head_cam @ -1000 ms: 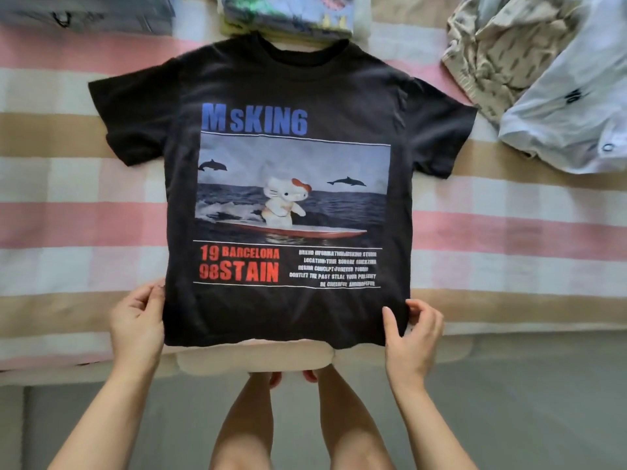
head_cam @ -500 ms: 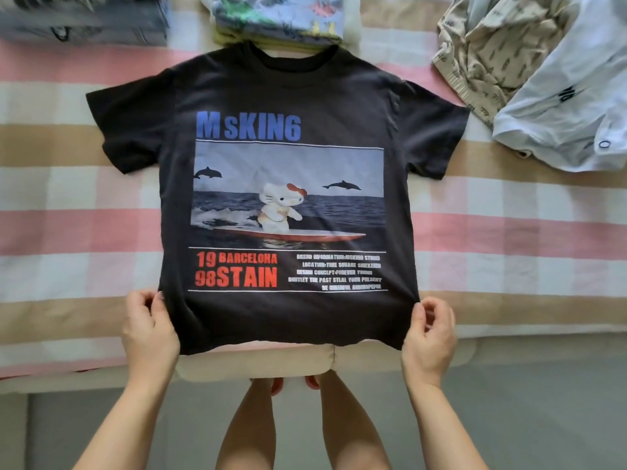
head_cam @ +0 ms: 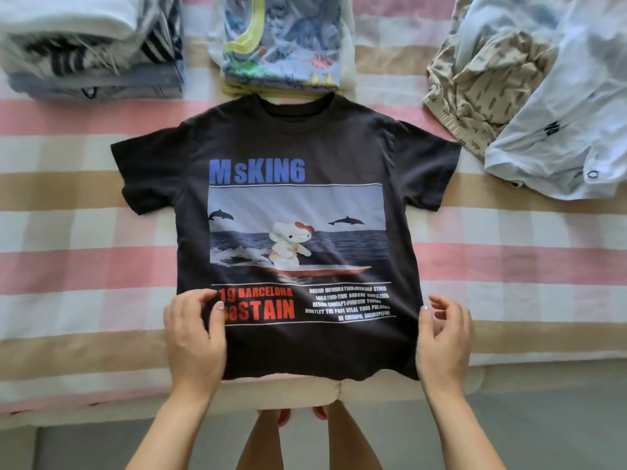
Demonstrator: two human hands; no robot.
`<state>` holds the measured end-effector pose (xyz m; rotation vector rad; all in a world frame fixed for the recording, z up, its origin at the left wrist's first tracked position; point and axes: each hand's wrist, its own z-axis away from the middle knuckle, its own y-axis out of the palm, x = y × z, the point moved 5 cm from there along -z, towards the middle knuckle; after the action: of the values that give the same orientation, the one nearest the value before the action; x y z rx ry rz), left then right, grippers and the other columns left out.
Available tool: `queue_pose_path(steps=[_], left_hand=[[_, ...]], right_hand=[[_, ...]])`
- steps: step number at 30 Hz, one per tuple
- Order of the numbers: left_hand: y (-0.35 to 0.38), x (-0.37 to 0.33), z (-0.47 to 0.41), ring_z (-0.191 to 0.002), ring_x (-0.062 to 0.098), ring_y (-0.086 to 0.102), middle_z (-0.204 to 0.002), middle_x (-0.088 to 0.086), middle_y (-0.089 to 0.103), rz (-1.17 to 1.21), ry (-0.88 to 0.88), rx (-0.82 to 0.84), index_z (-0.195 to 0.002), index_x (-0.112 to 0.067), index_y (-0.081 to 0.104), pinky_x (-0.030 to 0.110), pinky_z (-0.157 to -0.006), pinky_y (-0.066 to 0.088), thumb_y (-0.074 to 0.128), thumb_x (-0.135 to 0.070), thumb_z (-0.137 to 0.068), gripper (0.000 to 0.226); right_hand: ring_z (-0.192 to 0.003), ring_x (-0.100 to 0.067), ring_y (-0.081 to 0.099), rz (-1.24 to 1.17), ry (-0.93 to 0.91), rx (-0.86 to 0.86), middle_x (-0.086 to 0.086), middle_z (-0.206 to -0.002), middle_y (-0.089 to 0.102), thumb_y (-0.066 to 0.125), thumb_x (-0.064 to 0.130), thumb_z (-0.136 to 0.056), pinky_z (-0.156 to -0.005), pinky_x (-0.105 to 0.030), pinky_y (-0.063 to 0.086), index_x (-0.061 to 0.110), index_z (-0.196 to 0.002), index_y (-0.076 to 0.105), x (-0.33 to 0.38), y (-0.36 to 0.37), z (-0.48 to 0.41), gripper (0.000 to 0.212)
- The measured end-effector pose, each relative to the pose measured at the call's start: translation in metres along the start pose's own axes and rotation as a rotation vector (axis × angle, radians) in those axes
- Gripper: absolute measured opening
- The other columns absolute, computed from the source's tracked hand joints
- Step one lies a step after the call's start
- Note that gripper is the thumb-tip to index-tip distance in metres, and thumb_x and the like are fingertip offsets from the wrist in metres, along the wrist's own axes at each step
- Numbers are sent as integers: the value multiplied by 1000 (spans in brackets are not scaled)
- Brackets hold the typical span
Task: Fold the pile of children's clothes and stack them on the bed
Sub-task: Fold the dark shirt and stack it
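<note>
A black T-shirt (head_cam: pixel 291 150) with a surfing cartoon print lies flat and face up on the striped bed (head_cam: pixel 84 232), neck away from me. My left hand (head_cam: pixel 195 337) lies over the shirt's lower left side, with curled fingers and thumb drawn together on the fabric. My right hand (head_cam: pixel 444 340) is at the lower right side. Its thumb touches the shirt's edge and its fingers curl loosely just off the cloth. Two folded stacks stand at the back: a grey striped stack (head_cam: pixel 91 52) and a dinosaur-print stack (head_cam: pixel 281 45).
Unfolded clothes lie at the back right: a beige patterned garment (head_cam: pixel 475 89) and a pale blue one (head_cam: pixel 556 123). The bed's near edge (head_cam: pixel 101 412) runs below the shirt's hem. My legs (head_cam: pixel 298 439) stand against it on a grey floor (head_cam: pixel 543 432).
Both hands have left the hem corners and moved up along the shirt's sides. The left hand now lies on the printed text. The view has moved closer to the bed.
</note>
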<state>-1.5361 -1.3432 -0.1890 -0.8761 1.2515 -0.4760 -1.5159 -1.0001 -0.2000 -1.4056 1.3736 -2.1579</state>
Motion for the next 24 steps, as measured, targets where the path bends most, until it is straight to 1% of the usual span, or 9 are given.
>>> queue_pose_path(steps=[3, 5, 7, 12, 15, 18, 21, 22, 24], left_hand=[[34, -69, -24, -94, 11, 48, -97, 1, 58, 97, 182, 153, -100, -8, 59, 23, -84, 39, 53, -14, -89, 14], [62, -112, -39, -94, 11, 50, -99, 0, 58, 121, 271, 252, -101, -9, 59, 17, -84, 38, 55, -11, -90, 12], [94, -151, -56, -96, 12, 49, -101, 0, 58, 129, 342, 316, -102, -10, 59, 13, -83, 34, 54, -11, -91, 13], [169, -217, -97, -109, 22, 48, -116, 7, 54, 83, 433, 430, -116, -7, 56, 33, -88, 43, 50, -12, -93, 25], [202, -240, -123, -113, 23, 47, -121, 9, 51, 67, 423, 447, -124, -7, 52, 36, -92, 42, 48, -13, -94, 31], [230, -260, -141, -108, 24, 51, -118, 7, 50, 3, 389, 466, -135, -15, 42, 38, -81, 45, 47, -18, -94, 41], [252, -279, -152, -96, 25, 56, -110, 5, 53, -84, 405, 501, -144, -27, 25, 33, -66, 42, 47, -27, -94, 55], [260, -286, -154, -96, 26, 57, -110, 5, 55, -108, 413, 517, -145, -29, 22, 33, -66, 42, 47, -30, -93, 57], [271, -299, -157, -102, 27, 58, -113, 5, 60, -168, 427, 526, -140, -29, 29, 34, -69, 42, 46, -37, -93, 51]], right_hand=[[-96, -22, 51, -45, -24, 15, -1, -101, 54, 54, 8, -89, -84, -41, 48, 10, -106, 59, 24, 4, -33, 18], [-102, -24, 50, -57, -11, 33, -6, -106, 56, 53, 9, -90, -86, -33, 43, 9, -109, 59, 36, 11, -62, 20], [-108, -27, 47, -26, 13, 47, -12, -114, 57, 53, 12, -91, -90, -32, 37, 7, -115, 58, 44, 17, -97, 25], [-117, -30, 37, 122, 114, 107, -13, -126, 49, 53, 34, -90, -90, -38, 36, 11, -125, 54, 51, 34, -164, 42], [-118, -30, 36, 177, 183, 96, -11, -127, 47, 54, 49, -86, -89, -42, 37, 13, -122, 54, 52, 41, -184, 50], [-118, -28, 36, 211, 247, 70, -7, -125, 45, 58, 57, -79, -90, -42, 36, 16, -119, 53, 51, 44, -192, 58], [-115, -26, 35, 264, 251, 119, -4, -122, 43, 60, 54, -79, -88, -39, 33, 18, -110, 56, 50, 49, -194, 48], [-113, -25, 35, 265, 248, 139, -3, -120, 43, 60, 51, -80, -87, -38, 32, 19, -106, 57, 49, 50, -194, 42], [-110, -24, 36, 236, 250, 165, 0, -117, 45, 60, 46, -81, -84, -37, 30, 21, -102, 60, 47, 50, -195, 32]])
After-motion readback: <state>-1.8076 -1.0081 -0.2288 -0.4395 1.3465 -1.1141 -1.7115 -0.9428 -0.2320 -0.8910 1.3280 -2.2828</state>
